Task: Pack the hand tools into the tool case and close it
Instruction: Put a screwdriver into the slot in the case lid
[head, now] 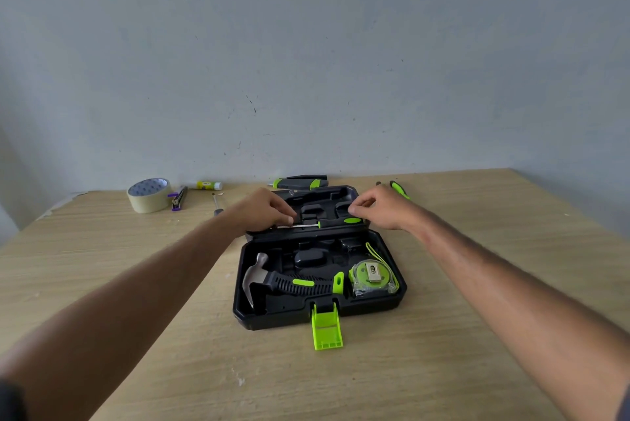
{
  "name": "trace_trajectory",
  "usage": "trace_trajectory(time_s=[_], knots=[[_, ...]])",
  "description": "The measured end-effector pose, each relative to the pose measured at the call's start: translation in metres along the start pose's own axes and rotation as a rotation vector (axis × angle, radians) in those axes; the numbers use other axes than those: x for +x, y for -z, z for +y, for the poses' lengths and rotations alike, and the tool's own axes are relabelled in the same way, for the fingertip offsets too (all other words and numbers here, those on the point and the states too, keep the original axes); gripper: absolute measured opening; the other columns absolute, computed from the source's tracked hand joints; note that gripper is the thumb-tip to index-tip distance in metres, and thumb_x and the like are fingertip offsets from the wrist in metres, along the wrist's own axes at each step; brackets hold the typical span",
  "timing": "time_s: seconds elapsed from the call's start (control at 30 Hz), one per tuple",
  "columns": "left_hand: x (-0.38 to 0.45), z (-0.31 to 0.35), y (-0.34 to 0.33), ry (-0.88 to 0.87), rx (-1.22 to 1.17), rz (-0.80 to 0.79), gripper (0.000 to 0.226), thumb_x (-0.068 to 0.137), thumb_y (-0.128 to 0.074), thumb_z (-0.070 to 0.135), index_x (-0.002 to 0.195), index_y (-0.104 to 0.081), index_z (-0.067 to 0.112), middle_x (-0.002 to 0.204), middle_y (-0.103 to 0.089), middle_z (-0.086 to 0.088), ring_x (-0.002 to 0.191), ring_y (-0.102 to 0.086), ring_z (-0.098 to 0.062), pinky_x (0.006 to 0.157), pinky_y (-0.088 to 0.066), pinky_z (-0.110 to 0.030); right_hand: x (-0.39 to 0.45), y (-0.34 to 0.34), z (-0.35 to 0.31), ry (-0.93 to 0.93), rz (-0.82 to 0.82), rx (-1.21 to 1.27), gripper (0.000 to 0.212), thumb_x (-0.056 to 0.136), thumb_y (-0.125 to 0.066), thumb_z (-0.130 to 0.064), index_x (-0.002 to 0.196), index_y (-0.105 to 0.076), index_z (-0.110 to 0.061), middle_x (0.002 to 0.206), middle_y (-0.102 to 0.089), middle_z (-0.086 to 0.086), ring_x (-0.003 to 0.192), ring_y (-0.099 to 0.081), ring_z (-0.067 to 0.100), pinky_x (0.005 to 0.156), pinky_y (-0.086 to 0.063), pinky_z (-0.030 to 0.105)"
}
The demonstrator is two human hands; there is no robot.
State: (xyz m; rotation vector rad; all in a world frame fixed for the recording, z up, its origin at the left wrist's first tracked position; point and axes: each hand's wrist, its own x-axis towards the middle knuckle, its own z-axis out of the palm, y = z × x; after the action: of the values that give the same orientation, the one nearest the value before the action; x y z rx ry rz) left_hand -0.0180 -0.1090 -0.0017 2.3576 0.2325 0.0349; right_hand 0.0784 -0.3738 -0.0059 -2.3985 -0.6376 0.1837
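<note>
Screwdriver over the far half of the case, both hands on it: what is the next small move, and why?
Probably press the screwdriver down into its slot. The left hand pinches its shaft and the right hand its handle, and it lies across the far half of the tool case, apparently not yet seated.

Soft, even daylight, faint shadows, sharp centre — wide-angle bending and slight blur at edges

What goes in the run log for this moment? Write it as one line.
step: seating green-handled screwdriver in black plastic tool case lid | left hand: pinches shaft | right hand: at handle | packed: hammer, tape measure
</note>
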Motion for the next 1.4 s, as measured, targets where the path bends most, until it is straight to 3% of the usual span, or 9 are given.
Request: trace_trajectory(time_s=[0.13,0.2,0.3,0.57,0.67,0.87,1.0,1.1,1.4], knots=[[0.003,-0.003,0.010,0.221,0.019,0.104,0.049,0.070,-0.092,0.035,0.103,-0.068,0.007,0.104,-0.066,-0.006,0.095,-0.059,-0.020,0.075,-0.045,-0.028,0.013,0.003,0.010,-0.202,0.024,0.115,0.052,0.079,-0.085,-0.042,0.093,-0.068,0.005,0.082,-0.054,0.000,0.076,-0.053,0.019,0.069,-0.044,0.029],[0.006,-0.009,0.015,0.337,0.088,0.100,0.085,0.058,-0.095,0.048,0.121,-0.055,0.007,0.119,-0.056,-0.009,0.110,-0.053,-0.026,0.089,-0.047,-0.036,0.015,0.002,0.009,-0.302,-0.041,0.186,0.052,0.076,-0.088,-0.042,0.074,-0.054,-0.002,0.080,-0.047,0.003,0.071,-0.051,0.019,0.063,-0.048,0.030],[0.011,-0.016,0.019,0.419,0.094,0.060,0.133,0.034,-0.097,0.058,0.144,-0.040,0.008,0.140,-0.045,-0.013,0.126,-0.047,-0.033,0.102,-0.048,-0.047,0.018,-0.002,0.008,-0.340,-0.095,0.221,0.045,0.076,-0.089,-0.036,0.076,-0.049,-0.016,0.085,-0.058,0.005,0.073,-0.060,0.019,0.055,-0.051,0.028],[0.016,-0.027,0.018,0.419,0.134,0.006,0.165,0.011,-0.089,0.076,0.151,-0.031,0.011,0.146,-0.045,-0.013,0.127,-0.052,-0.034,0.103,-0.050,-0.048,0.020,-0.007,0.007,-0.339,-0.111,0.308,0.038,0.074,-0.092,-0.033,0.074,-0.058,-0.015,0.085,-0.062,0.005,0.076,-0.063,0.020,0.058,-0.052,0.027],[0.016,-0.025,0.015,0.421,0.177,-0.009,0.181,-0.005,-0.078,0.083,0.154,-0.025,0.015,0.152,-0.041,-0.014,0.135,-0.045,-0.036,0.107,-0.046,-0.050,0.021,-0.009,0.011,-0.371,-0.114,0.362,0.044,0.067,-0.095,-0.035,0.091,-0.069,-0.008,0.104,-0.073,0.010,0.083,-0.069,0.022,0.059,-0.055,0.025],[0.014,-0.018,0.013,0.425,0.245,-0.010,0.181,-0.003,-0.072,0.089,0.155,-0.024,0.015,0.153,-0.041,-0.014,0.138,-0.042,-0.035,0.109,-0.043,-0.051,0.023,-0.011,0.007,-0.426,-0.130,0.408,0.055,0.065,-0.096,-0.025,0.110,-0.070,-0.007,0.112,-0.073,0.012,0.083,-0.070,0.023,0.058,-0.055,0.027],[0.012,-0.012,0.008,0.398,0.387,0.026,0.140,0.044,-0.078,0.084,0.153,-0.028,0.013,0.148,-0.040,-0.016,0.137,-0.040,-0.034,0.110,-0.042,-0.048,0.027,-0.013,0.007,-0.452,-0.140,0.443,0.045,0.071,-0.093,-0.017,0.107,-0.068,-0.006,0.109,-0.072,0.013,0.076,-0.068,0.022,0.066,-0.059,0.031],[0.012,-0.012,0.005,0.397,0.433,0.014,0.128,0.057,-0.076,0.081,0.154,-0.026,0.014,0.152,-0.031,-0.020,0.140,-0.036,-0.036,0.111,-0.039,-0.047,0.026,-0.013,0.003,-0.455,-0.147,0.449,0.039,0.075,-0.090,-0.015,0.106,-0.068,-0.006,0.109,-0.073,0.013,0.080,-0.069,0.024,0.079,-0.061,0.036],[0.012,-0.012,0.004,0.406,0.455,-0.005,0.125,0.058,-0.074,0.082,0.153,-0.029,0.015,0.151,-0.029,-0.019,0.140,-0.034,-0.037,0.112,-0.039,-0.050,0.019,-0.010,0.002,-0.472,-0.139,0.469,0.027,0.086,-0.080,-0.014,0.107,-0.066,-0.006,0.109,-0.072,0.013,0.074,-0.065,0.019,0.058,-0.053,0.028]])
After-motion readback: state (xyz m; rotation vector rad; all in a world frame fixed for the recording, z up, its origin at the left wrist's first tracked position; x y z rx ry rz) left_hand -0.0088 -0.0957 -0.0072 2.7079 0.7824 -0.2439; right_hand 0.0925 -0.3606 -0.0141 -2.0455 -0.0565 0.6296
